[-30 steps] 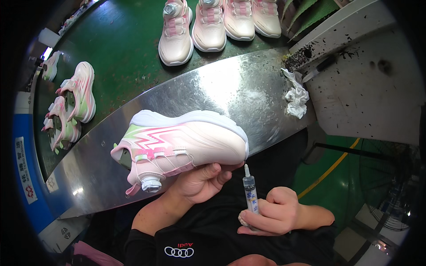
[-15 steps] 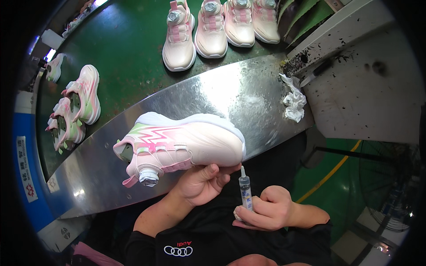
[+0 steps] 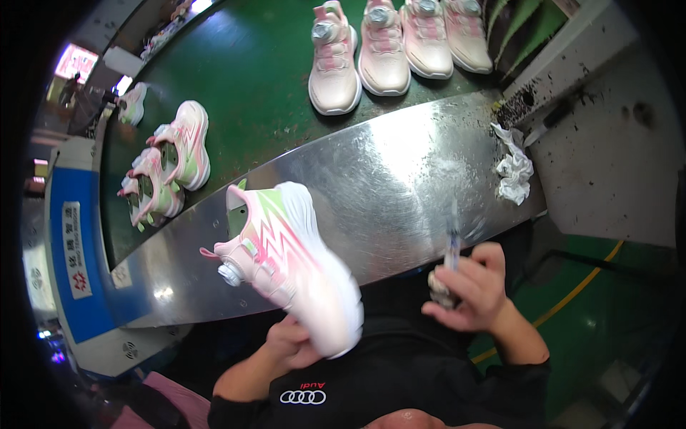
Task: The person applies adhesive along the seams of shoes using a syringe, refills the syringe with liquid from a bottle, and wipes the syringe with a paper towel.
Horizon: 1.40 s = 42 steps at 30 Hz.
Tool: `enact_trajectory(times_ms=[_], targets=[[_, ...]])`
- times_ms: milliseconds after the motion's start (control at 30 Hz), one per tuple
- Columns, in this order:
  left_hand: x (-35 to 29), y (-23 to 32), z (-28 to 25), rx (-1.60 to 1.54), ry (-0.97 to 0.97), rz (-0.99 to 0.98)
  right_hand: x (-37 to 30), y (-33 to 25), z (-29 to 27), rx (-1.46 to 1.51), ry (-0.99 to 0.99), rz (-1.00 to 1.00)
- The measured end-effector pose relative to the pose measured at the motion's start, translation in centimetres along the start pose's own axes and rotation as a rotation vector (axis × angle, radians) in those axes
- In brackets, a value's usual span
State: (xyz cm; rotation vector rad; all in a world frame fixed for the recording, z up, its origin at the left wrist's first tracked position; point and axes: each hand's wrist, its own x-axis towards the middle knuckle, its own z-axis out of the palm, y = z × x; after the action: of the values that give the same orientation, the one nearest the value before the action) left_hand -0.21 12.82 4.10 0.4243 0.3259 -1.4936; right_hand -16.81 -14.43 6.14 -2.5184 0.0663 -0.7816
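A pink and white sneaker (image 3: 296, 279) with green accents, a zigzag side stripe and a lacing dial is tilted over the metal ledge, its toe pointing down toward me. My left hand (image 3: 291, 342) grips it near the toe, fingers partly hidden beneath the shoe. To the right, my right hand (image 3: 477, 284) is closed around a clear syringe (image 3: 452, 250), whose thin tip points up and away from me. Motion blurs the syringe, and a gap separates it from the sneaker.
Along the metal ledge (image 3: 400, 171) runs a green work surface (image 3: 257, 86). Several matching sneakers (image 3: 334, 71) stand in a row at the back; more sneakers (image 3: 187, 146) sit at left. Crumpled white tissue (image 3: 514, 168) and a dark-handled blade tool (image 3: 550, 121) lie at right.
The sneaker has swung from lying sideways to toe-down, and my left hand has shifted left with it. The syringe has moved away from the shoe, up and right. The whole view has shifted.
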Motion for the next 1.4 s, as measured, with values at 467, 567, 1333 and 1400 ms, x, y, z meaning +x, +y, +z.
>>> enact_trajectory(times_ms=[467, 567, 1333, 1400], targets=[[9.8, 12.9, 4.7, 0.304, 0.183, 0.623, 1.6, 4.6, 3.6, 0.087, 0.119, 0.172], [10.9, 11.2, 4.8, 0.797, 0.177, 0.603, 1.7, 4.5, 4.1, 0.151, 0.145, 0.203], [5.4, 27.6, -1.9, 1.169, 0.875, 1.278, 2.2, 4.3, 4.0, 0.067, 0.093, 0.137], [4.7, 28.3, -1.3, 1.179, 0.813, 1.243, 2.3, 4.2, 4.1, 0.059, 0.095, 0.126]])
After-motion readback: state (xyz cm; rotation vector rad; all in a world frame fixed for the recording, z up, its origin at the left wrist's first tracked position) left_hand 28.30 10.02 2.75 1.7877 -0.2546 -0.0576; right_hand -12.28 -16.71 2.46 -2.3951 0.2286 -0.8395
